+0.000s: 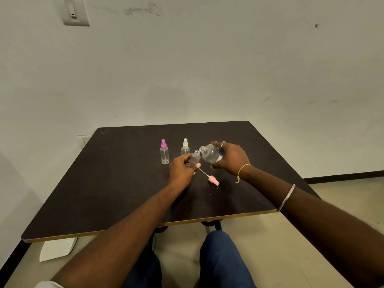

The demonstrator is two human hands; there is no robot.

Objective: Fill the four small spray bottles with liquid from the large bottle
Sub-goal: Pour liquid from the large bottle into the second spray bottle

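Nearest the camera: blue-trousered knees (220,256) below the front edge of the dark table (104,183). Both forearms reach over it toward mid-table.

Pink sprayer head (214,180), dip tube attached, lies flat on the table between the two wrists. It is off its bottle.

Left hand (181,171): fingers and thumb are curled round the open small bottle (195,159), which is uncapped at the neck and leans slightly right. I cannot tell whether its base rests on the table or is lifted.

Right hand (232,156): wrapped over the large bottle (209,155), which is held clear of the table and tipped leftward. Its open mouth sits just beside and slightly above the small bottle's neck. I see no stream, and the liquid levels are too faint to read.

Beyond the hands: purple-capped bottle (164,154) and white-capped bottle (185,147), both upright, capped and untouched. I count three small bottles only; the fourth is not visible from here.

Judgement: the step in hand is the pour into the uncapped bottle, at or just before first flow. The task looks early, since the two capped bottles appear clear.

Next move calls for bringing the large mouth squarely over the narrow neck. It should then be tipped slowly for a thin stream while the left hand steadies the small bottle. The pink head goes back on afterwards.

Far: pale wall with a switch plate (73,12).
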